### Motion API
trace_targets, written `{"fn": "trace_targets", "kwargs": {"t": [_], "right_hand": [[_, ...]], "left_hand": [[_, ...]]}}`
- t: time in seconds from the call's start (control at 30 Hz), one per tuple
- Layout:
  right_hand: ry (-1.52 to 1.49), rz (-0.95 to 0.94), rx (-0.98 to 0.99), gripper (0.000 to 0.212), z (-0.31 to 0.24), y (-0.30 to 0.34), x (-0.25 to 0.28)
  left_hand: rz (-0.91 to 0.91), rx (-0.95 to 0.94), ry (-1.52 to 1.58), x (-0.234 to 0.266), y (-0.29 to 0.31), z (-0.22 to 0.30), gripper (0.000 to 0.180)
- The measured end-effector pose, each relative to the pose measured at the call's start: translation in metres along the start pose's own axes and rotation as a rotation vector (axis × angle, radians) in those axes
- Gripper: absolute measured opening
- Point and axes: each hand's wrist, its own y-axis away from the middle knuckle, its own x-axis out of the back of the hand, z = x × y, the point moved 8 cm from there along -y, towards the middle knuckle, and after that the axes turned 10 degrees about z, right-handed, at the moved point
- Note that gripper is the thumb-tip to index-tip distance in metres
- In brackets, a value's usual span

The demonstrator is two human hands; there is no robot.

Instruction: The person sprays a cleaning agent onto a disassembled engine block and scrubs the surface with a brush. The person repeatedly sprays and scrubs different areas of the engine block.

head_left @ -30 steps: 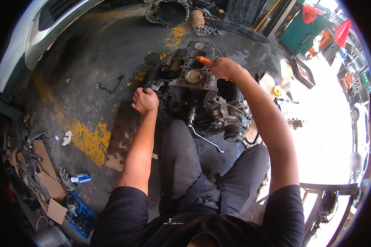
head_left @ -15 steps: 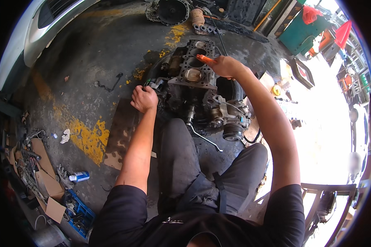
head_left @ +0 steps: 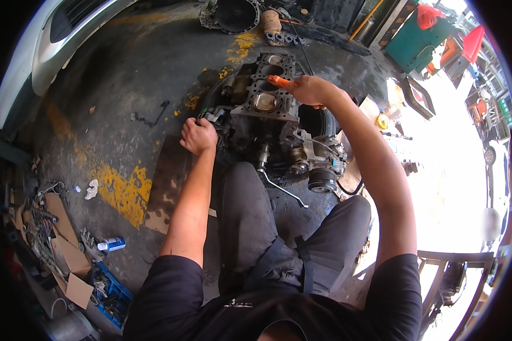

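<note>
A grey engine block (head_left: 265, 115) stands in front of my knees, its flat top and round cylinder bores facing up. My right hand (head_left: 316, 91) is closed around an orange tool (head_left: 282, 83). This tool reaches leftward over the top of the block, near the middle bores; its working end is too small to make out. My left hand (head_left: 199, 137) is closed at a metal bracket (head_left: 219, 116) on the block's left side. What its fingers grip there is hidden.
A tyre (head_left: 325, 123) lies under the block. A pulley (head_left: 322, 182) and a bent metal rod (head_left: 283, 189) are near my knees. To the left are a cardboard sheet (head_left: 164, 193), a spray can (head_left: 111, 244) and a blue tray (head_left: 111, 292). A gearbox housing (head_left: 233, 16) sits far ahead.
My right hand and the orange tool have shifted very slightly toward me over the block. My left hand has stayed at the bracket.
</note>
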Motion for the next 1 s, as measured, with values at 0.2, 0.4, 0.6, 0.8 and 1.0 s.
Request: {"fn": "trace_targets", "kwargs": {"t": [0.2, 0.4, 0.6, 0.8, 1.0], "right_hand": [[-0.006, -0.029, 0.005, 0.051, 0.009, -0.005, -0.010], [-0.044, -0.007, 0.049, 0.057, 0.003, 0.010, 0.001], [-0.003, -0.033, 0.000, 0.057, 0.005, 0.016, 0.001], [0.009, 0.016, 0.060, 0.061, 0.007, 0.015, 0.001], [-0.008, -0.009, 0.009, 0.059, 0.017, 0.005, -0.010]], "left_hand": [[0.020, -0.020, -0.012, 0.000, 0.001, 0.002, 0.033], [0.022, -0.019, -0.015, 0.002, 0.000, 0.004, 0.033], [0.023, -0.019, -0.011, 0.001, 0.001, 0.004, 0.033], [0.022, -0.016, -0.010, 0.000, 0.001, 0.003, 0.033], [0.017, -0.014, -0.007, 0.000, 0.002, 0.003, 0.033]]}}
